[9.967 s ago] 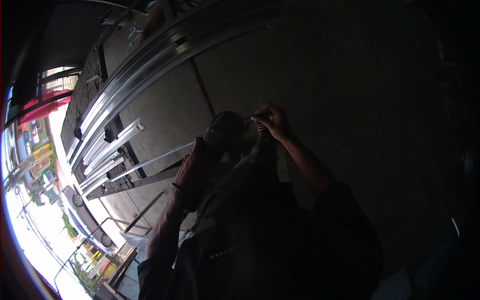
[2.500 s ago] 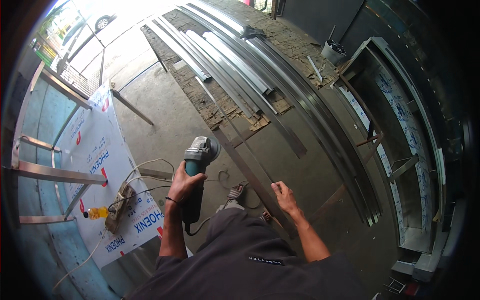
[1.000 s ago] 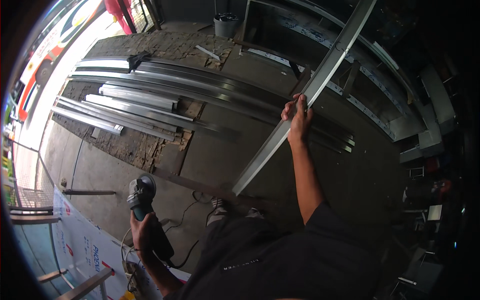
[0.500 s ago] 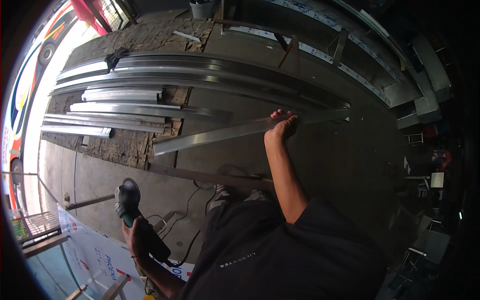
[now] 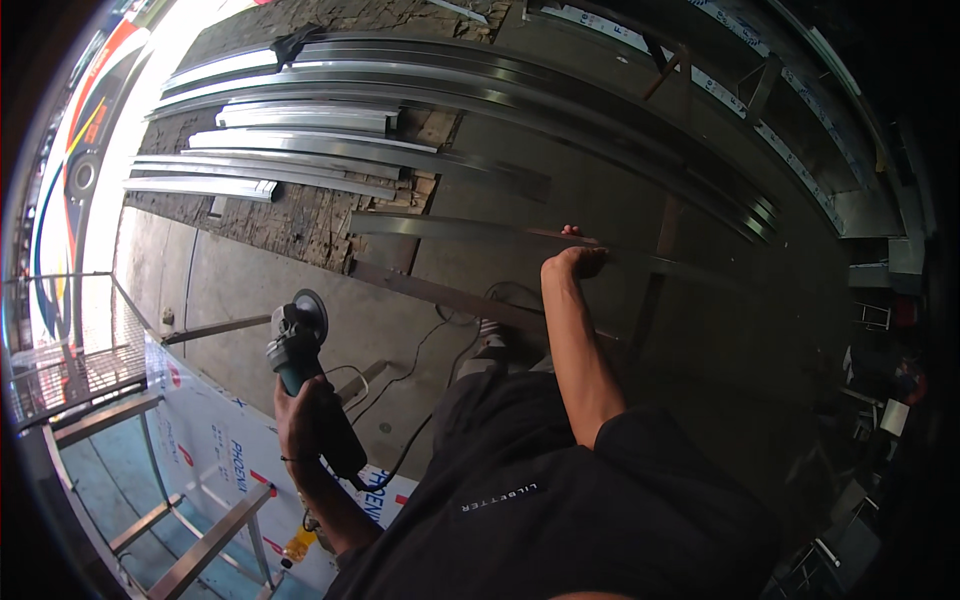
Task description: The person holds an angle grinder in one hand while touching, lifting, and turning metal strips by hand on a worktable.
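Note:
My left hand (image 5: 297, 412) is wrapped around the body of a dark green angle grinder (image 5: 292, 372). The grinder's round disc (image 5: 311, 314) faces up and away from me, apart from any metal. Out in front, my right hand (image 5: 577, 262) grips a long, thin metal profile (image 5: 445, 229) partway along its length. The profile's left end lies at the near edge of a rough wooden tabletop (image 5: 315, 238), while its right part runs into the dim area beyond my hand. My right fingers are partly hidden behind the hand and the metal.
Several long shiny metal channels (image 5: 500, 95) lie across the tabletop, with shorter lengths (image 5: 305, 118) nearer me. A black cable (image 5: 410, 445) trails from the grinder. At lower left stand a metal frame (image 5: 210, 540) and a film-covered sheet (image 5: 222, 455). A rusty bar (image 5: 440, 293) borders the table.
My view has turned, shifting the bench up and right. The held profile has swung from rising rightward to sloping slightly down rightward. The grinder is still in my left hand, its disc turned differently.

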`<state>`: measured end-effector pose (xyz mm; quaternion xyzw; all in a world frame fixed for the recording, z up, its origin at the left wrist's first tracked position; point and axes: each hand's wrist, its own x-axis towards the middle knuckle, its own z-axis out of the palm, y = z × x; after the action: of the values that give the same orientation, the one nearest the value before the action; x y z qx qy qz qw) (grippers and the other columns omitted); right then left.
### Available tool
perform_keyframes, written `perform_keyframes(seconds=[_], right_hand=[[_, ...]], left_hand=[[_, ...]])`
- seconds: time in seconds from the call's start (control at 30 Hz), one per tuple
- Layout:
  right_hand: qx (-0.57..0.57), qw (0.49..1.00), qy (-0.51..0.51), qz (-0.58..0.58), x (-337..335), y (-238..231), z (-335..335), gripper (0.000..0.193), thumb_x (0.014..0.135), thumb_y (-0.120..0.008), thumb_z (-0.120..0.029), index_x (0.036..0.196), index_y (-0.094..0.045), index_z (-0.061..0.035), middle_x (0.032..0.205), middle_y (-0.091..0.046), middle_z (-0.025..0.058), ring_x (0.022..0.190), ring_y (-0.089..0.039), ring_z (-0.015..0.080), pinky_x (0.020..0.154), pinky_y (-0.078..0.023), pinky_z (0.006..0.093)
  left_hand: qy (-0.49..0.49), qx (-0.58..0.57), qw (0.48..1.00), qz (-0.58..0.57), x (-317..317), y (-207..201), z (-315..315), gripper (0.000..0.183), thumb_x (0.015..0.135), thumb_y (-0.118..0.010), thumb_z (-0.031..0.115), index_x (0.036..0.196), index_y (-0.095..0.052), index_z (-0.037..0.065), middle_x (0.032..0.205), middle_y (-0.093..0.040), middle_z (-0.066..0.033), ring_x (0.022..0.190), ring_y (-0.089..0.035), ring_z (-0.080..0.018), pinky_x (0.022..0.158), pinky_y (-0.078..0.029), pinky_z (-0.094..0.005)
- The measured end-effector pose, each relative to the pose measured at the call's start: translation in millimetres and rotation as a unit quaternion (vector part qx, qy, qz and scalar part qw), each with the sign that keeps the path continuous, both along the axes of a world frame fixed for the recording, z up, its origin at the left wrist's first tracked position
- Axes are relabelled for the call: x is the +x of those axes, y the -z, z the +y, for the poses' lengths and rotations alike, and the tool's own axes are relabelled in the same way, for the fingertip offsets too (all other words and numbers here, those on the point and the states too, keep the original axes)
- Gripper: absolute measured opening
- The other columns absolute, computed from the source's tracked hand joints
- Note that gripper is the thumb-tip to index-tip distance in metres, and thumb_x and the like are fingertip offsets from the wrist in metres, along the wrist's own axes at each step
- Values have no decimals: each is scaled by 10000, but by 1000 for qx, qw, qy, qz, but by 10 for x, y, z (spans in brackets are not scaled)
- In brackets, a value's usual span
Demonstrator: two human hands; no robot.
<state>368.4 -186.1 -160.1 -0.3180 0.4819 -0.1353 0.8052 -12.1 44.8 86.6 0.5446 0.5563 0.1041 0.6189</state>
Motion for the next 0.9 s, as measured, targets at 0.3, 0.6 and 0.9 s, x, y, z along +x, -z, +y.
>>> perform_keyframes(seconds=[0.3, 0.6, 0.9], right_hand=[[6, 979, -202, 39, -379, 454, -127, 473, 1120, -547, -456, 1297, -580, -19, 1257, -688, 191, 1087, -731, 298, 875, -639, 411], [-740, 338, -467, -346, -505, -566, -857, 194, 881, -831, -143, 1046, -741, -95, 976, -676, 27, 939, -669, 252, 796, -499, 407], [-725, 172, -470, -473, -13, -225, -1051, 134, 820, -806, -54, 933, -740, -78, 911, -677, 19, 899, -672, 207, 801, -497, 392]], left_hand=[[31, -12, 999, 21, 103, 106, -17, 401, 888, -732, 142, 1225, -559, 12, 844, -647, -76, 664, -659, -172, 611, -551, -316], [35, -21, 999, 3, 115, 175, -43, 439, 903, -734, 155, 1275, -553, 7, 860, -652, -81, 684, -652, -169, 623, -550, -321], [64, -16, 997, 40, 286, 115, -124, 421, 897, -712, 146, 1258, -553, -1, 850, -644, -81, 679, -649, -170, 621, -546, -318]])
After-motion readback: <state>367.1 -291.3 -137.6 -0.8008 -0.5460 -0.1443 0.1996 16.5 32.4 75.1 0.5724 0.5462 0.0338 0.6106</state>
